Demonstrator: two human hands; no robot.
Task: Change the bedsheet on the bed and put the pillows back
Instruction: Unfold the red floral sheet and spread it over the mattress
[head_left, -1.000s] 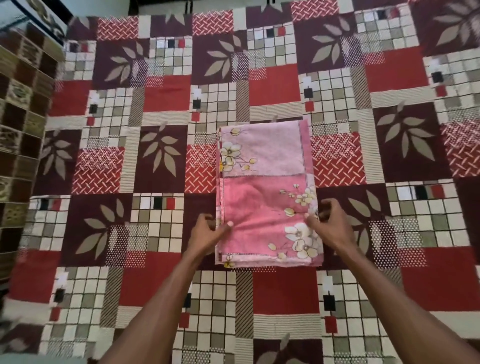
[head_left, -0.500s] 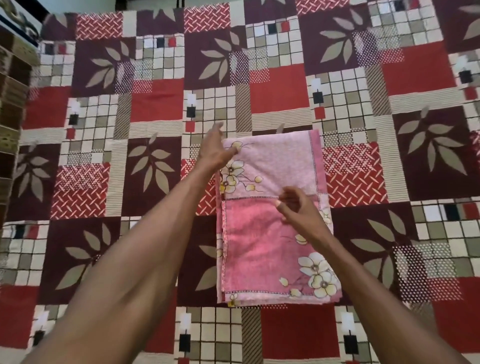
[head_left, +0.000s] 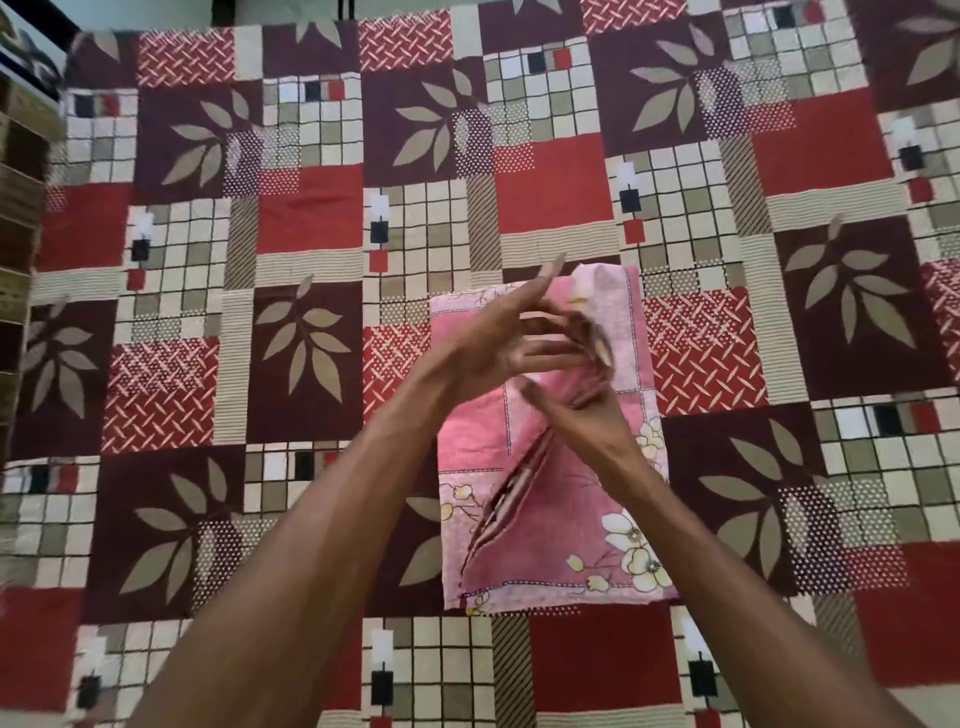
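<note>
Head view looks down over my two bare forearms onto the bed, whose patchwork bedsheet (head_left: 322, 208) of red, maroon and cream squares with leaf shapes lies spread flat and fills nearly the whole picture. On it, a little right of centre, lies the folded pink floral sheet (head_left: 524, 545), a tall rectangle with its near edge square to me and its left edge running straight up toward my wrists. My left hand (head_left: 498, 332) is above the far half of that pink sheet, fingers straight and fanned apart, the index finger pointing up and away; motion blur smears the other fingertips, so I cannot tell whether they touch the cloth. My right hand (head_left: 582, 410) is just below it, fingers curled round a bunched top layer of the pink sheet, which rises off the stack in a crumpled peak toward the far right corner. From that grip a diagonal fold runs down to the near left corner, showing several stacked layers at its edge. Around the pink sheet the patchwork lies bare on all sides, wide to the left, right and far side. At the left border a dark patterned panel (head_left: 21, 218) stands beside the bed. No writing or label can be read on either cloth.
</note>
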